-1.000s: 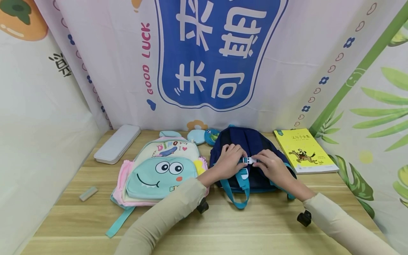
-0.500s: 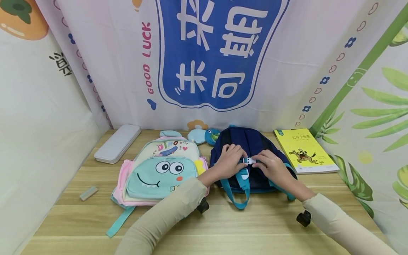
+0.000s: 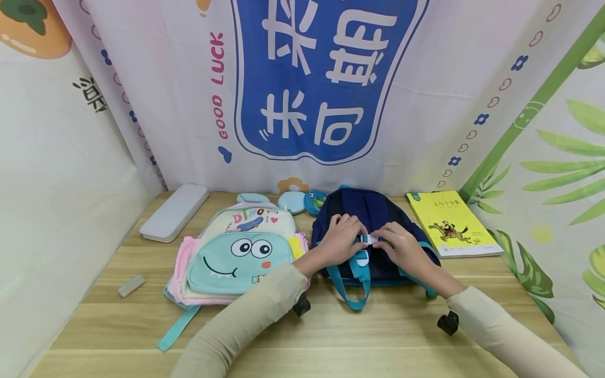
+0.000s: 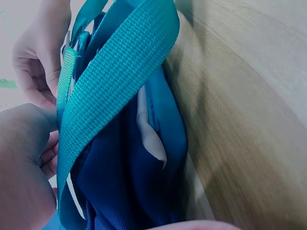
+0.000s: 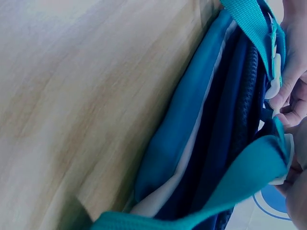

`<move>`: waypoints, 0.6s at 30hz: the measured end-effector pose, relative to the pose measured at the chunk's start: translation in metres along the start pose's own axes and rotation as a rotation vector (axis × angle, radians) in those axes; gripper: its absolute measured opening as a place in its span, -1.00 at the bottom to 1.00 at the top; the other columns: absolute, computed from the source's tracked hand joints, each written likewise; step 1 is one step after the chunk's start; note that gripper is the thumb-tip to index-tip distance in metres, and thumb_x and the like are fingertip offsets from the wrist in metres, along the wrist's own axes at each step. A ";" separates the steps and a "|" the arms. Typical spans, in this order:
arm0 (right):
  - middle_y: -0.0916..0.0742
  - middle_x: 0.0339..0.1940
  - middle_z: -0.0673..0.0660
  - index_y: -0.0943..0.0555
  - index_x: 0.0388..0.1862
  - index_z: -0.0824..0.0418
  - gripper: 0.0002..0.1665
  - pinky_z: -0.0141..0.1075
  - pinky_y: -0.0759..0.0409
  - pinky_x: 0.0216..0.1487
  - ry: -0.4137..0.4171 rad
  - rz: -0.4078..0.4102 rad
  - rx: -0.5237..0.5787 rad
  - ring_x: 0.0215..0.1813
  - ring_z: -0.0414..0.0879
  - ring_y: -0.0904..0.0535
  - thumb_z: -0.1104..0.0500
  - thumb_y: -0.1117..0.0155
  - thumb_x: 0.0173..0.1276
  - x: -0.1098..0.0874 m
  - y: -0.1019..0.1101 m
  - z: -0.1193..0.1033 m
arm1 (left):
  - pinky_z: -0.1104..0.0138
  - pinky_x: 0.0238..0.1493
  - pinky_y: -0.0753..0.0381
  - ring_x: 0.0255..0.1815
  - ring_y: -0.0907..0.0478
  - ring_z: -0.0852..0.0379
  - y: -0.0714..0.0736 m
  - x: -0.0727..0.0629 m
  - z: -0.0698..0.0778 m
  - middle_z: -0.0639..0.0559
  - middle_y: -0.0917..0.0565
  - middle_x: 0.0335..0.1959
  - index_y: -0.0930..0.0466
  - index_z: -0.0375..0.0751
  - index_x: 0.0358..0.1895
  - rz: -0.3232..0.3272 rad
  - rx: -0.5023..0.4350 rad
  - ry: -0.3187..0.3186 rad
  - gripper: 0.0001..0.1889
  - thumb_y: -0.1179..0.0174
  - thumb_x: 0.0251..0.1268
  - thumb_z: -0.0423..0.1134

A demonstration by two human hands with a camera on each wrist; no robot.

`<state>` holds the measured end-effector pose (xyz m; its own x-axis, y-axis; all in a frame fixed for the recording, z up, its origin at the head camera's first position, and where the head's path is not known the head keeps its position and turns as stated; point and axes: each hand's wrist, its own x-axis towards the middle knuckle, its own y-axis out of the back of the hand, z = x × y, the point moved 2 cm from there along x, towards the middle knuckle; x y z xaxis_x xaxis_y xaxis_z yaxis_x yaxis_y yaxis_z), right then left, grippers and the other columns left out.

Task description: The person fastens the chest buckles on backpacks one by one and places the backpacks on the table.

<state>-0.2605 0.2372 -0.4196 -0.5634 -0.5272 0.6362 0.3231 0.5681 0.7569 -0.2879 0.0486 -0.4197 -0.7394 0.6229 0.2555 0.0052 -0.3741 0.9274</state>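
Note:
A navy backpack (image 3: 352, 202) with teal straps lies on the table. Over its front, both hands meet at a white plastic side-release buckle (image 3: 370, 239). My left hand (image 3: 341, 239) pinches the buckle's left side where a teal strap joins it. On the other side, my right hand (image 3: 400, 245) pinches the right part between thumb and fingers. The two parts are together at the middle; whether they are fully latched is too small to tell. A teal strap (image 4: 120, 72) crosses in front in the left wrist view. In the right wrist view, a teal strap (image 5: 249, 167) hangs below the fingers.
Left of the navy bag lies a pastel dinosaur backpack (image 3: 236, 262), its teal strap (image 3: 178, 329) trailing toward the front. A white case (image 3: 175, 213) and a small eraser-like block (image 3: 131, 287) lie farther left. At right rests a yellow book (image 3: 451, 223).
The white buckle parts sit slightly closer together than before, with less of the gap between them showing. Both hands otherwise stay in nearly the same place.

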 end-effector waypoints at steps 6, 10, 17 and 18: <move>-0.71 -0.28 0.08 -0.75 -0.20 0.28 -0.72 -0.30 -0.59 -0.28 0.006 -0.012 -0.018 -0.21 -0.13 -0.57 0.40 -0.57 0.08 0.000 0.000 0.000 | 0.04 0.42 -0.23 0.09 -0.44 0.12 0.000 -0.001 0.001 0.14 -0.56 0.00 -0.61 0.02 0.06 -0.007 0.019 0.005 -0.74 -0.22 0.47 0.02; -0.71 -0.26 0.08 -0.74 -0.18 0.28 -0.71 -0.29 -0.61 -0.27 0.012 -0.023 -0.018 -0.21 -0.12 -0.58 0.38 -0.58 0.08 -0.001 0.000 0.001 | 0.03 0.42 -0.23 0.10 -0.44 0.13 0.001 0.000 0.001 0.14 -0.57 -0.01 -0.62 0.03 0.06 -0.017 0.023 0.019 -0.73 -0.24 0.45 0.04; -0.73 -0.24 0.08 -0.75 -0.15 0.26 -0.67 -0.24 -0.63 -0.24 0.014 -0.054 -0.039 -0.21 -0.10 -0.61 0.34 -0.60 0.06 -0.003 -0.001 0.002 | 0.04 0.40 -0.26 0.05 -0.45 0.14 0.004 0.000 0.001 0.14 -0.60 -0.06 -0.65 0.05 0.03 -0.044 -0.005 0.056 -0.73 -0.29 0.41 0.05; -0.73 -0.24 0.08 -0.75 -0.15 0.26 -0.67 -0.23 -0.63 -0.23 0.015 -0.057 -0.043 -0.21 -0.10 -0.62 0.33 -0.60 0.07 -0.004 -0.001 0.003 | 0.04 0.40 -0.26 0.04 -0.45 0.14 0.004 0.000 0.001 0.14 -0.61 -0.06 -0.65 0.05 0.03 -0.049 -0.012 0.061 -0.73 -0.29 0.41 0.05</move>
<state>-0.2608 0.2400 -0.4231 -0.5707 -0.5672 0.5938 0.3233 0.5096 0.7974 -0.2874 0.0481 -0.4156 -0.7783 0.5976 0.1925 -0.0398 -0.3529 0.9348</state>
